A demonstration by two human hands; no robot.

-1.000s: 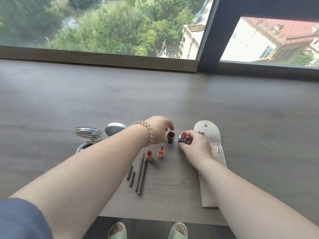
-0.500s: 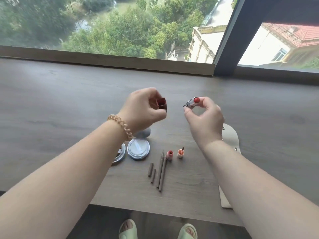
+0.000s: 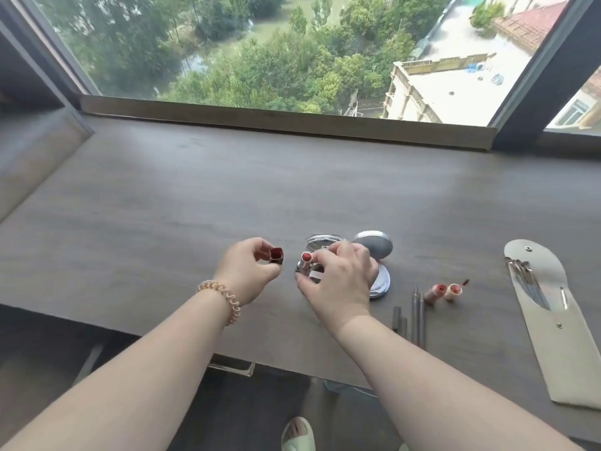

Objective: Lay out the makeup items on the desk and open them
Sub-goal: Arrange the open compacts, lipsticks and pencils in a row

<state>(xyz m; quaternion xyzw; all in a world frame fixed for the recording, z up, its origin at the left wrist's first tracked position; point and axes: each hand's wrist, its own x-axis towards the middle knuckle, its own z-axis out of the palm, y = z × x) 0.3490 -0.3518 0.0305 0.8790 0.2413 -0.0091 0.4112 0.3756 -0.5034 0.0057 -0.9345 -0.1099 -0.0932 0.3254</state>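
In the head view, the left hand (image 3: 248, 271) was near the middle of the desk (image 3: 162, 206), its thumb and curled fingers pinching a dark red square cap (image 3: 276, 254) whose open end faced the camera. Just to its right, and not touching it, the right hand (image 3: 338, 281) pinched a silver lipstick (image 3: 305, 259) between thumb and fingertips, the red tip pointing left toward the cap. A coiled bracelet (image 3: 224, 297) sat on the left wrist. The right hand hid part of a round compact (image 3: 382, 283) lying on the desk; a silver lid (image 3: 374, 244) showed just beyond it and a clear disc (image 3: 322, 238) peeked out above the fingers. Whether the lipstick touched the compact could not be told. Further right, two thin pencils (image 3: 418, 315) lay side by side, running away from the desk's near edge, with two short caps (image 3: 399, 319) just left of them. Near the pencils' far ends lay two small tubes (image 3: 444, 291) with open reddish mouths. Well to the right, a beige pouch (image 3: 566, 349) lay flat with its flap open, thin metal tools (image 3: 527, 281) showing inside. A window (image 3: 276, 50) ran along the desk's far edge, and a slippered foot (image 3: 297, 434) showed below the near edge.
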